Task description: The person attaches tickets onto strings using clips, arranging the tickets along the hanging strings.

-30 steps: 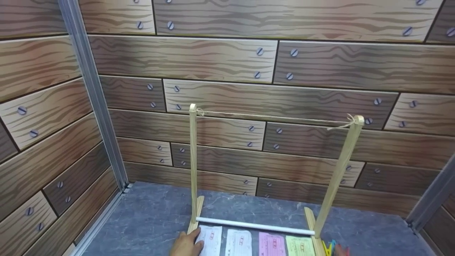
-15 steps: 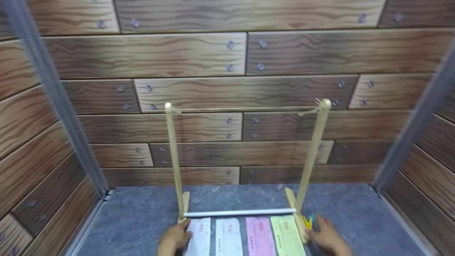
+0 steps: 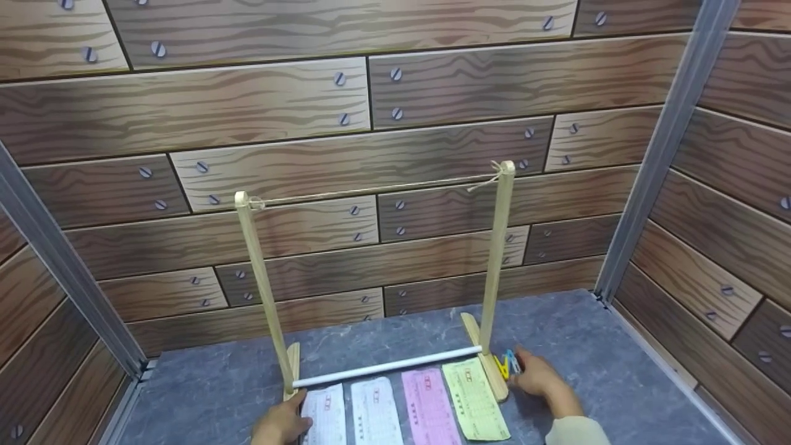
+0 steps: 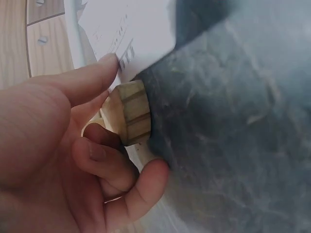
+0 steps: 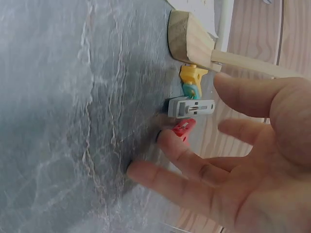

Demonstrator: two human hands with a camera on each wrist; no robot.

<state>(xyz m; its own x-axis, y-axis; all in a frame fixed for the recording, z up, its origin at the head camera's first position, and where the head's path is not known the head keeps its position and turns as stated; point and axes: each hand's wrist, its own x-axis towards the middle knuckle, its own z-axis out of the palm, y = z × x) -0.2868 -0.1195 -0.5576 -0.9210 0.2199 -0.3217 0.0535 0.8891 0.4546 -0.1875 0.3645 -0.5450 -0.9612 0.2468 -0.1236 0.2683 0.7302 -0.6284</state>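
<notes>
A wooden rack (image 3: 496, 266) with two posts, a string across the top and a white rod (image 3: 386, 367) low down stands on the table. My left hand (image 3: 278, 421) grips the front end of its left foot (image 4: 130, 112), thumb on one side and curled fingers on the other. Close to that thumb lies a white printed slip (image 3: 325, 415). Beside the right foot (image 5: 187, 41), my right hand (image 3: 539, 377) spreads loosely around several small clothespins. A yellow clothespin (image 5: 192, 75), a teal one, a grey clothespin (image 5: 190, 108) and a red clothespin (image 5: 184, 128) show there; one fingertip is near the red one.
Another white slip (image 3: 376, 411), a pink slip (image 3: 429, 405) and a yellow-green slip (image 3: 476, 398) lie in a row before the rod. Plank-patterned walls (image 3: 296, 93) with metal corner strips enclose the grey marbled table (image 3: 562, 321).
The head view has swung right, so the rack now appears further left and more of the right hand shows. The right hand stays by the clothespins; the left hand stays at the left foot.
</notes>
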